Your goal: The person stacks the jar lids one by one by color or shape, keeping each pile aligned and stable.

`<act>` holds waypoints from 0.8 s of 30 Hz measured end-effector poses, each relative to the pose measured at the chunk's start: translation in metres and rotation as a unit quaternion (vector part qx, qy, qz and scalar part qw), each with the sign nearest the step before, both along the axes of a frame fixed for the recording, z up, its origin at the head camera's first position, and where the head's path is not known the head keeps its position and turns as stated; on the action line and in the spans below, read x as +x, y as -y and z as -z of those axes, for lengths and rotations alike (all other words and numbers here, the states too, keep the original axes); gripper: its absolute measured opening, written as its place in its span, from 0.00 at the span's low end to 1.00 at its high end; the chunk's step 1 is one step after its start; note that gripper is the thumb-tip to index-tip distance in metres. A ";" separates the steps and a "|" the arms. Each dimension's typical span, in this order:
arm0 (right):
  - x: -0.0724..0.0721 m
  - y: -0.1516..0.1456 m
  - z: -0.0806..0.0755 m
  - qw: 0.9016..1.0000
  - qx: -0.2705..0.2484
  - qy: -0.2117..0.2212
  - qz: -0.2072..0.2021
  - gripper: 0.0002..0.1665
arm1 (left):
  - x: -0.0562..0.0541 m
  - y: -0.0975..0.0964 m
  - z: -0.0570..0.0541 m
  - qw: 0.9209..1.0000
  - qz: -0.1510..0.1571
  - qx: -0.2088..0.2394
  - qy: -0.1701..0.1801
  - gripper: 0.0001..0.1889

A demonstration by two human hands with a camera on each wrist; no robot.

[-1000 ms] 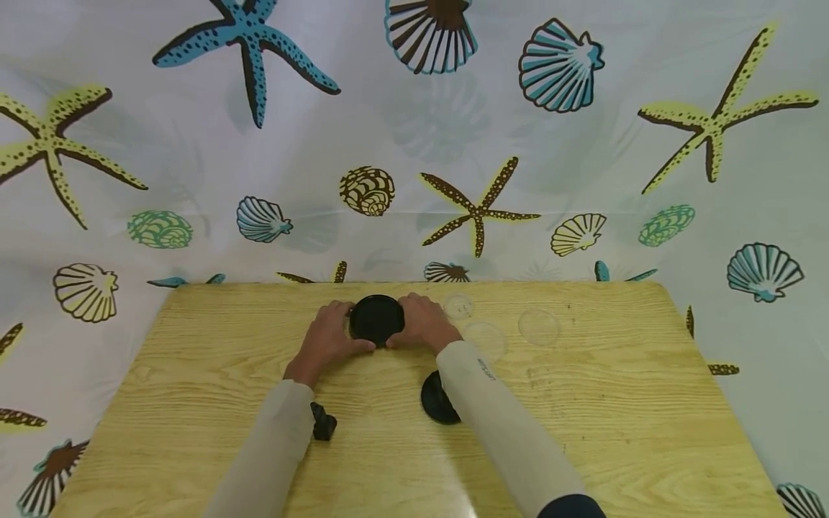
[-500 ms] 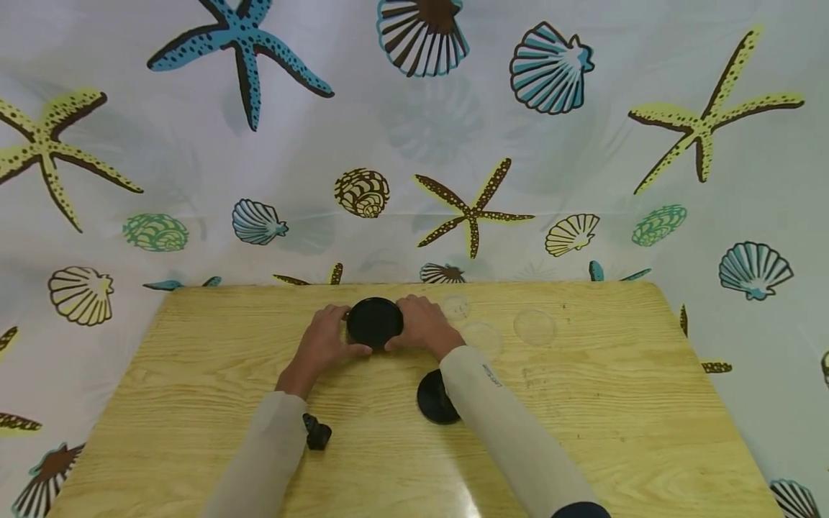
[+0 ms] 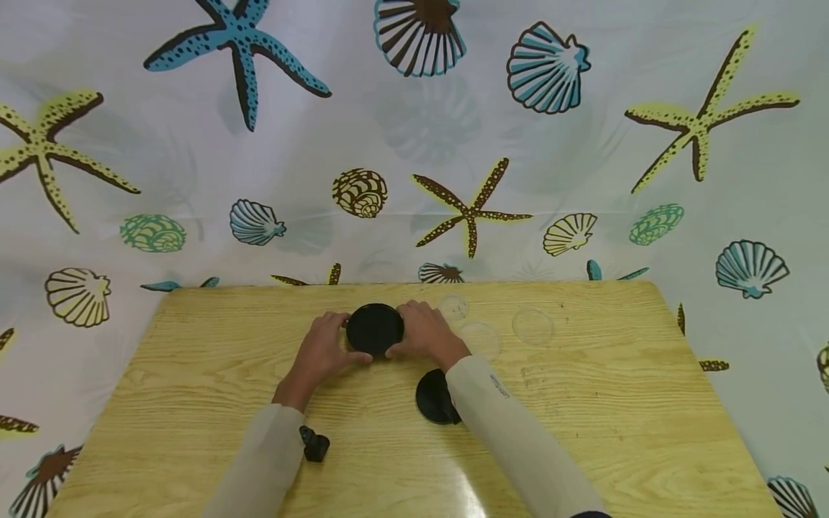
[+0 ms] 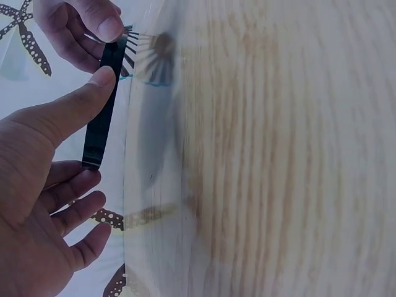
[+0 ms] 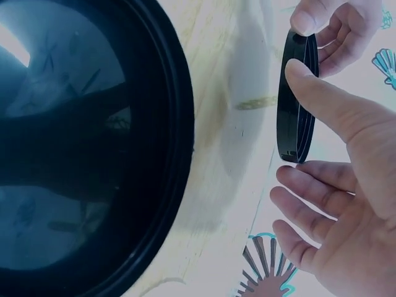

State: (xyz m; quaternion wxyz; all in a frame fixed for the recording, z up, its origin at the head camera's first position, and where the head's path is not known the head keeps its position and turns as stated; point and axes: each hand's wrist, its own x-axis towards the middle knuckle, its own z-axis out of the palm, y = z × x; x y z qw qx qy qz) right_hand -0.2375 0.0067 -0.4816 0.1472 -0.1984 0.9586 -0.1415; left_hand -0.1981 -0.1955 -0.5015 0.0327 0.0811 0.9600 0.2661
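Note:
Between both hands is a round, shallow black lid (image 3: 375, 329), near the far edge of the table. My left hand (image 3: 322, 347) pinches its left rim with thumb and index finger, the other fingers spread below in the left wrist view. My right hand (image 3: 426, 332) grips the opposite rim with thumb and fingertips. The wrist views show the lid (image 4: 102, 111) edge-on, with a raised rim and a gap between it and the wooden surface. A second glossy black disc (image 3: 432, 396) lies nearer, partly covered by the right sleeve; it fills the left of the right wrist view.
Three thin clear discs (image 3: 533, 326) lie flat on the wooden table (image 3: 622, 432), right of the hands. A small black device (image 3: 315, 444) shows beside the left sleeve. Behind the table hangs a white curtain (image 3: 388, 129) printed with shells and starfish.
Both hands have drawn the black lid slightly toward me, keeping their hold on its rim. The head view has shifted a little. The other discs stay in place.

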 end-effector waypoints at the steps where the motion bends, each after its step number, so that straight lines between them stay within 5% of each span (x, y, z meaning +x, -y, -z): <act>1: 0.001 -0.001 0.000 1.000 -0.001 0.000 -0.001 0.49 | 0.001 0.000 0.001 1.000 0.000 0.000 -0.003 0.43; 24: 0.027 -0.014 -0.003 0.999 -0.029 -0.022 -0.031 0.47 | 0.026 -0.004 -0.001 1.000 0.003 -0.007 -0.011 0.44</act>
